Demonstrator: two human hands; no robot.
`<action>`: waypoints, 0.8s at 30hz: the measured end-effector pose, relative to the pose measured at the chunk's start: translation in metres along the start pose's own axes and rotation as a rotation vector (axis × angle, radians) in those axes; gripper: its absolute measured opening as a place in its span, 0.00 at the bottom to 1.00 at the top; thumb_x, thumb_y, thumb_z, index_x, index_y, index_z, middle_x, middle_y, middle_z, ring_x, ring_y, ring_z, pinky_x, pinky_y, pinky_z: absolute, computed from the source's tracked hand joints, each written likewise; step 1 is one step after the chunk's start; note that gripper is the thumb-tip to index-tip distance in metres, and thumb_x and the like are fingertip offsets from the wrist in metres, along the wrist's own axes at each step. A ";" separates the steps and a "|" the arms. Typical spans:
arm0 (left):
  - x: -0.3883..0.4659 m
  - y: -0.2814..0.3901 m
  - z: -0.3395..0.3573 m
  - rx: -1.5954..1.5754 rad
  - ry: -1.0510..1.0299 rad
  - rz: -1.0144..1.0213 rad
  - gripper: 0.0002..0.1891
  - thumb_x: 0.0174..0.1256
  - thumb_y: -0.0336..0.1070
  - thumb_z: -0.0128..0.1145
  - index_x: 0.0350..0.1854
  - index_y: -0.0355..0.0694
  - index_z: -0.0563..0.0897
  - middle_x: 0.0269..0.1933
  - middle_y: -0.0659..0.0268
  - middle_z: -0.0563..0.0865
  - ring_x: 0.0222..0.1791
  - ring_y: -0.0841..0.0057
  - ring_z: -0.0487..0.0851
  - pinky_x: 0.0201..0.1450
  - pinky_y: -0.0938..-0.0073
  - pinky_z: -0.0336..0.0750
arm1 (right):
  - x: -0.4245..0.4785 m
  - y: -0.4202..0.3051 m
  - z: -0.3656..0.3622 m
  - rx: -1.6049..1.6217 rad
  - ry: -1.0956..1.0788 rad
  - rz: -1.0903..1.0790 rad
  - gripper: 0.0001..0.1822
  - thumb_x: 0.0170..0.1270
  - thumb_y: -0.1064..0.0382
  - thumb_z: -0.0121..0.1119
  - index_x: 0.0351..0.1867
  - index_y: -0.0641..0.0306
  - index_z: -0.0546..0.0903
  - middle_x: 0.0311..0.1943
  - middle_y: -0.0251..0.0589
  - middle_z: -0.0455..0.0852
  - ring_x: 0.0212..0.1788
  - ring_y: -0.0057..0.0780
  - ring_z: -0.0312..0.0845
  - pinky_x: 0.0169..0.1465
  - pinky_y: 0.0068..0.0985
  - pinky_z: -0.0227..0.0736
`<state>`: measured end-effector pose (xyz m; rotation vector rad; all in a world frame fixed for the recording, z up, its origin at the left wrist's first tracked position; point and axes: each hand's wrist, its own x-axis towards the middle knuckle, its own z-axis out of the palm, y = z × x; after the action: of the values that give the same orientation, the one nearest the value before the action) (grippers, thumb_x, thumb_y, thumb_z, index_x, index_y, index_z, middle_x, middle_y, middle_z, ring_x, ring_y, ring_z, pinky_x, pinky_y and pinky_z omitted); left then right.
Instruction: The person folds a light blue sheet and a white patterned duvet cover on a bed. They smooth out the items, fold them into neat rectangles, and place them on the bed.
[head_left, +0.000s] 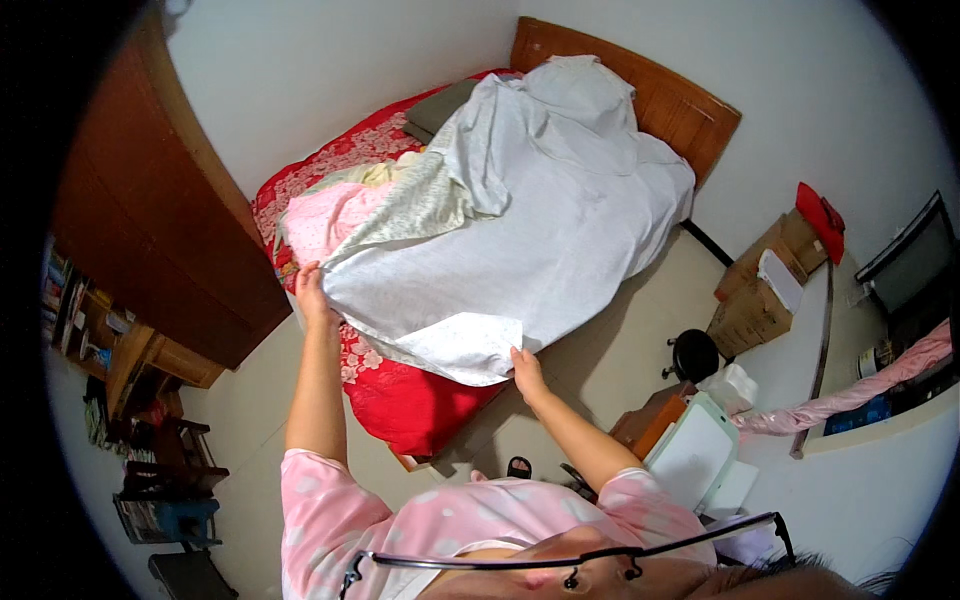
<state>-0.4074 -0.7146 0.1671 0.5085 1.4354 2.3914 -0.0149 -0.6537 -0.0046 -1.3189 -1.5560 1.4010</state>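
A large pale sheet (547, 240) is spread over much of the bed, reaching up toward the headboard. My left hand (313, 296) pinches its near left edge. At the near right corner, my right hand (527, 375) grips the cloth, and a flap (469, 341) is folded over beside it. Between the hands the edge sags slightly above a red floral bedcover (420, 405). A patterned part of the sheet (420, 202) is turned back on the left. Pink dotted fabric (330, 217) lies next to it, partly covered.
A wooden headboard (675, 97) stands against the far wall. Left of the bed is a brown wardrobe (172, 202). Cardboard boxes (750, 319), a black stool (691, 355) and a pale green cabinet or bin (697, 442) stand to the right. A dark folded cloth (441, 109) lies on the bed.
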 end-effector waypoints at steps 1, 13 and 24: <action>0.002 0.002 -0.010 -0.050 -0.014 -0.025 0.07 0.60 0.27 0.49 0.38 0.40 0.77 0.34 0.70 0.79 0.34 0.82 0.74 0.40 0.80 0.70 | -0.002 -0.003 0.013 0.033 0.020 -0.014 0.16 0.68 0.56 0.46 0.34 0.69 0.75 0.29 0.33 0.77 0.32 0.20 0.67 0.39 0.22 0.66; 0.117 0.102 -0.188 -0.162 -0.225 -0.039 0.06 0.59 0.25 0.49 0.36 0.40 0.77 0.34 0.69 0.79 0.35 0.82 0.75 0.42 0.81 0.70 | -0.085 -0.067 0.290 0.112 0.187 -0.167 0.23 0.66 0.51 0.46 0.34 0.76 0.76 0.31 0.62 0.79 0.36 0.51 0.74 0.41 0.36 0.66; 0.207 0.177 -0.341 -0.123 -0.216 -0.004 0.07 0.60 0.27 0.49 0.40 0.39 0.76 0.37 0.68 0.78 0.38 0.79 0.76 0.45 0.79 0.70 | -0.154 -0.094 0.459 -0.406 -0.184 -0.136 0.22 0.66 0.51 0.44 0.40 0.72 0.77 0.36 0.58 0.81 0.41 0.45 0.77 0.46 0.32 0.68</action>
<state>-0.7582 -0.9711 0.2052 0.7067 1.1886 2.3217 -0.4214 -0.9327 0.0110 -1.3059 -2.0961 1.1880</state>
